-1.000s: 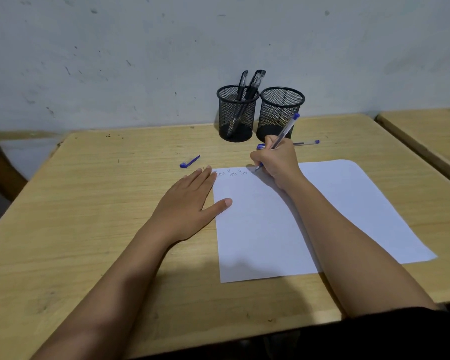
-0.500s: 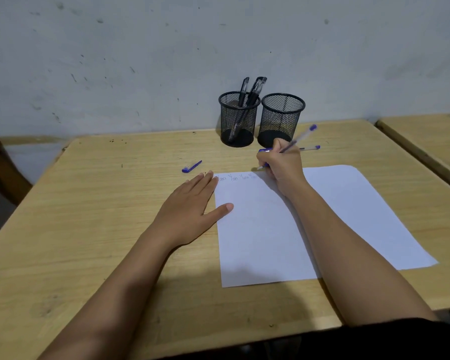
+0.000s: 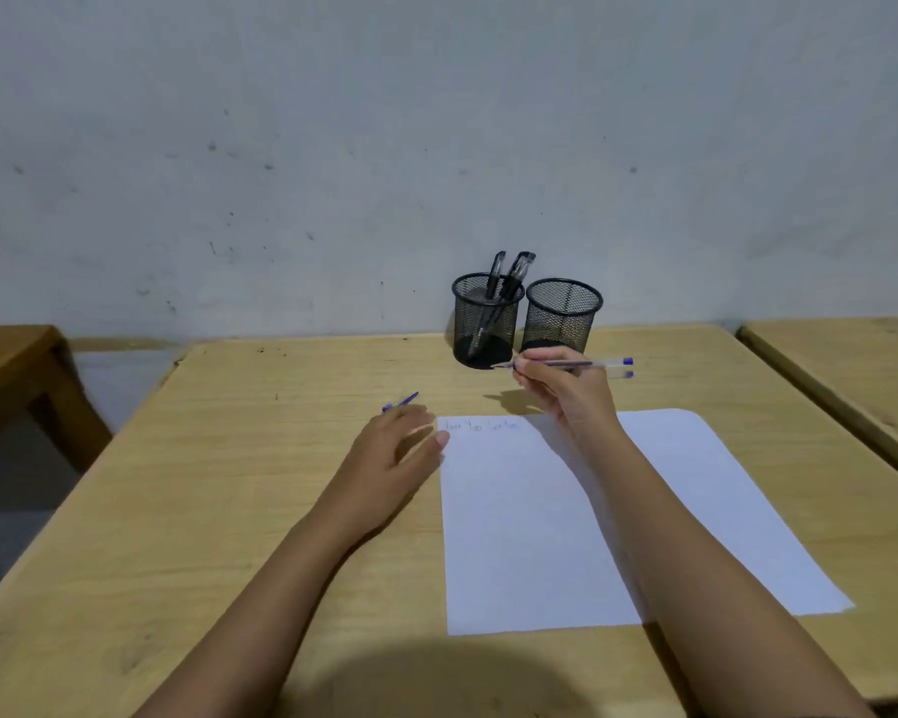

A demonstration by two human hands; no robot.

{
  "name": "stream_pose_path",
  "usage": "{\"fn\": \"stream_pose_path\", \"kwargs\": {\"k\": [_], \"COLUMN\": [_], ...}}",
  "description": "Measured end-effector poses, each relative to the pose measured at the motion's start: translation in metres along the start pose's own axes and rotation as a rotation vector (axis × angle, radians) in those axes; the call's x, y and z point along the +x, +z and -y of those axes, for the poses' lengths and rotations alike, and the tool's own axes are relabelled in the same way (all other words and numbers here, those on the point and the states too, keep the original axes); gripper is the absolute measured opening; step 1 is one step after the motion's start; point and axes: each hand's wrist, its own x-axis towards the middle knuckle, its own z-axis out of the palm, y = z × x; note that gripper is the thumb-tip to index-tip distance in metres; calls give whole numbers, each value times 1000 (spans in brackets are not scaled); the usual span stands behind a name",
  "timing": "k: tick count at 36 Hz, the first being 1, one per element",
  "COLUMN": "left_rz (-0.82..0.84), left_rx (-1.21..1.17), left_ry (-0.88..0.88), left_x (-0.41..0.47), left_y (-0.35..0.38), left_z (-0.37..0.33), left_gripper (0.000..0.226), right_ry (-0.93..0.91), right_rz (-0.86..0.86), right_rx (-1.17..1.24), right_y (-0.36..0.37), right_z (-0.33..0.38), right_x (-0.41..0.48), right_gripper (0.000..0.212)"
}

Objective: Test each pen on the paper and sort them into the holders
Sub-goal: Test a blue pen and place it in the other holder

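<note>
A white sheet of paper (image 3: 566, 520) lies on the wooden desk (image 3: 219, 484), with faint scribbles along its top edge. My right hand (image 3: 566, 391) is lifted above the paper's top edge and grips a clear blue pen (image 3: 587, 363) held level, tip pointing left. A second blue pen (image 3: 624, 375) lies on the desk just behind it, mostly hidden. My left hand (image 3: 395, 458) hovers by the paper's left edge, fingers apart, near a loose blue pen cap (image 3: 401, 401). Two black mesh holders stand at the back: the left holder (image 3: 486, 321) has black pens, the right holder (image 3: 562, 316) looks empty.
A grey wall rises right behind the holders. Another wooden desk (image 3: 851, 365) stands close on the right, across a narrow gap. A wooden bench or stool (image 3: 16, 370) stands at the far left, lower than the desk.
My right hand has lifted the pen off the paper and turned it level. My left hand has come off the paper's edge and shifted toward the blue cap. The view tilted upward.
</note>
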Motion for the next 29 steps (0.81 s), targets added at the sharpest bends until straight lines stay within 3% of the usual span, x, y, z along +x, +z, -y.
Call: {"fn": "stream_pose_path", "kwargs": {"k": [3,8,12,19,24,29], "left_rz": [-145,-107,-122,-156,-180,-140], "left_rx": [54,243,273,7,-324,-327], "left_ry": [-21,-197,-169,-99,-88,19], "left_x": [13,40,48,43,36,38], "left_y": [-9,-13,-10,-8,-8,-15], "left_z": [4,29,28,6,-21,-38], "left_gripper": [26,36,25,8,15,15], "right_ry": [-3,15,36,53,10,-4], "right_rz": [20,43,65,84,103,120], "right_rx": [-21,-65,-103,-121,-146,-107], "right_y": [2,5,7,13,20,21], "right_z": [13,20,20,20,24,31], "right_x": [-1,-7,-13,-22,-27,-32], "right_gripper": [11,8,9,8,7,8]}}
